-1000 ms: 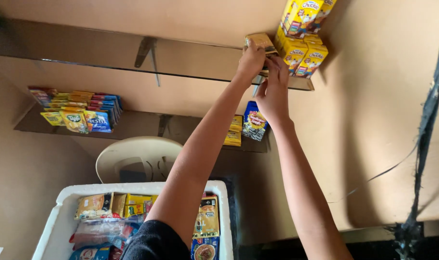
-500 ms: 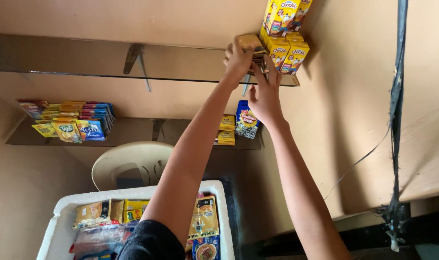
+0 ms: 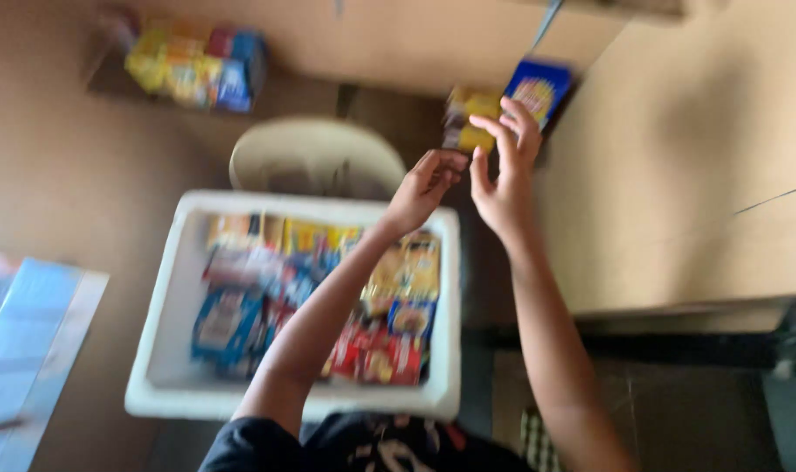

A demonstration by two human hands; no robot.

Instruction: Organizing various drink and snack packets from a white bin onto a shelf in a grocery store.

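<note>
The view is blurred by motion. My left hand (image 3: 426,182) hangs in the air above the far edge of a white box (image 3: 164,350), with its fingers loosely curled and nothing in it. My right hand (image 3: 503,166) is raised beside it with fingers spread, empty, in front of a blue packet (image 3: 538,87) and yellow packets (image 3: 468,118) on a low shelf. The white box holds several colourful snack packets (image 3: 389,323) in yellow, red and blue.
A pale plastic chair (image 3: 315,157) stands behind the box. More yellow and blue packets (image 3: 197,68) sit on a shelf at upper left. A tan wall panel (image 3: 678,175) fills the right. A light blue sheet (image 3: 22,341) lies at lower left.
Both hands have come down from the top shelf and let go of the yellow box placed there. The camera has tilted down toward the white box.
</note>
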